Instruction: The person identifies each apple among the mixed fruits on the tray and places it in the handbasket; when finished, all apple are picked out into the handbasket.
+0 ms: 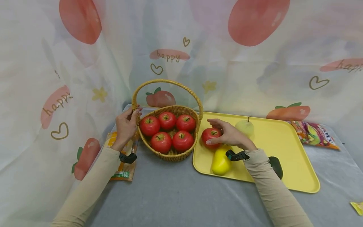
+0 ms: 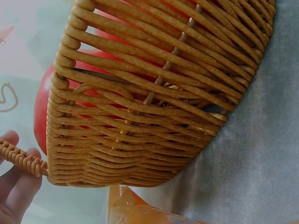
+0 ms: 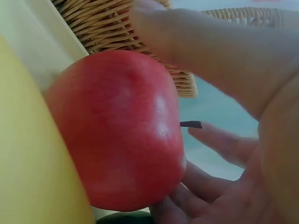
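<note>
A woven basket with a tall arched handle holds several red apples. At the handle's left foot, my left hand pinches it between thumb and fingers; the left wrist view shows these fingers around the wrapped cane. My right hand is spread about another red apple on the yellow tray. In the right wrist view, the thumb stands apart from this apple, while the other fingers lie behind it, close to its far side. Whether they touch it is unclear.
Beside that apple lies a yellow mango-like fruit. A pale green pear and a dark green avocado-like fruit, partly behind my sleeve, share the tray. Snack packets lie left of the basket and right of the tray. Printed cloth hangs behind.
</note>
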`<state>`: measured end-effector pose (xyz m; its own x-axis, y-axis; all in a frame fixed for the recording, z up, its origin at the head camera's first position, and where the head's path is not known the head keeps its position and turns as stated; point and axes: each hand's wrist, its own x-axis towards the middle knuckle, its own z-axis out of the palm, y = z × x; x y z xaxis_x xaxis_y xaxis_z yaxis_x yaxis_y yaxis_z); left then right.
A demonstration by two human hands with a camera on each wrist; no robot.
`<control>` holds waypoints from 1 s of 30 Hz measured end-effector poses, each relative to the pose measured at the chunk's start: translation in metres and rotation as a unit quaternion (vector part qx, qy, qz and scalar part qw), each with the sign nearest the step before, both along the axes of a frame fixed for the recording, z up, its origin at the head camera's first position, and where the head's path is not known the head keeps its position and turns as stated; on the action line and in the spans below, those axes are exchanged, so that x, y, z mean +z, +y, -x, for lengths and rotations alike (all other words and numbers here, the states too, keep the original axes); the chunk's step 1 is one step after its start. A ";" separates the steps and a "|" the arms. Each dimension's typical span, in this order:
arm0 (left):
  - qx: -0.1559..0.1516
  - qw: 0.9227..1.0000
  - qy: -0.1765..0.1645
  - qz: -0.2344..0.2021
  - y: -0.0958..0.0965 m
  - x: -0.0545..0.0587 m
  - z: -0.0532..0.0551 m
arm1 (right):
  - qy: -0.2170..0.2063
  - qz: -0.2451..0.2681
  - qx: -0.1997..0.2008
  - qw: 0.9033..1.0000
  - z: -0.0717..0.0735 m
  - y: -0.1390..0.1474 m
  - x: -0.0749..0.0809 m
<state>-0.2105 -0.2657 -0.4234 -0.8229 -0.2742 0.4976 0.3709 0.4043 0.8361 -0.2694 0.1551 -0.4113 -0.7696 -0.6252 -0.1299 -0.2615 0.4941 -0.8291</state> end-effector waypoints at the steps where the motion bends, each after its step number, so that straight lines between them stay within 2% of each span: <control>1: 0.000 1.000 0.001 0.000 0.000 0.000 0.000 | 0.004 -0.008 -0.001 1.000 0.000 0.000 0.000; 6: -0.006 1.000 -0.005 -0.006 0.000 -0.001 0.001 | 0.051 -0.083 -0.001 0.995 -0.001 -0.004 -0.003; 9: -0.005 1.000 -0.007 -0.002 0.000 -0.001 0.001 | 0.078 -0.103 0.000 0.992 -0.002 -0.008 -0.004; 18: -0.001 1.000 -0.004 0.001 0.000 -0.003 0.000 | 0.083 -0.071 -0.024 0.994 -0.002 -0.008 -0.004; 25: 0.006 1.000 0.008 0.009 0.001 -0.002 0.001 | 0.124 -0.029 -0.063 0.990 -0.003 -0.004 0.000; 28: 0.011 1.000 0.007 0.010 0.002 -0.001 0.002 | 0.105 0.002 -0.088 0.991 -0.005 -0.002 0.008; 30: 0.013 1.000 0.006 0.009 0.003 0.000 0.002 | 0.076 0.024 -0.102 0.992 -0.007 0.000 0.013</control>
<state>-0.2128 -0.2629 -0.4239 -0.8097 -0.2868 0.5120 0.3695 0.4286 0.8244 -0.2626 0.1553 -0.3979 -0.8886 -0.4581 0.0240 -0.2846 0.5095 -0.8120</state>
